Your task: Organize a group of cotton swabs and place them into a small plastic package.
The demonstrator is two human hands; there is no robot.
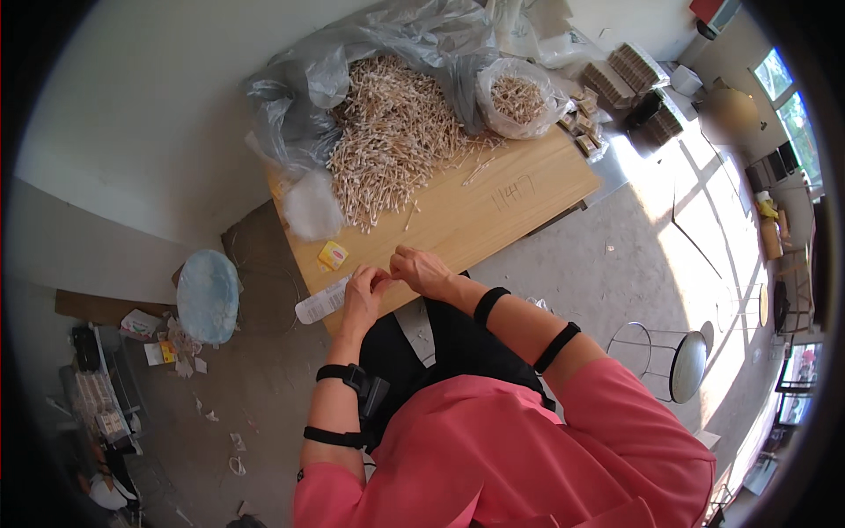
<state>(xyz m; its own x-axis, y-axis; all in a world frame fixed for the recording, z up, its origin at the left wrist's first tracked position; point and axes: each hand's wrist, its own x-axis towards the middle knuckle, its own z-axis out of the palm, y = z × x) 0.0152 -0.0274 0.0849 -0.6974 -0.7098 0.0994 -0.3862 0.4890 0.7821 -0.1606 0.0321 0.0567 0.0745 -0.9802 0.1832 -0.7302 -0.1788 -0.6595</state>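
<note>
My left hand (362,297) and my right hand (424,271) meet over the near edge of the wooden table (537,180). Both have their fingers pinched together, almost touching; whatever they pinch is too small or hidden to make out. A white printed strip (322,304) extends from beside my left hand past the table's edge, and I cannot tell whether that hand holds it. Just beyond lies a small yellow packet (333,255). A large heap of cotton swabs (396,132) spreads over the far part of the table, with a few strays at its front.
A grey plastic sheet (299,97) borders the heap, beside a clear bag (521,99) of swabs and a whitish translucent bag (312,206). Small packs (584,123) sit at the far right corner. A blue-covered tub (208,297) stands left, a round stool (687,367) right.
</note>
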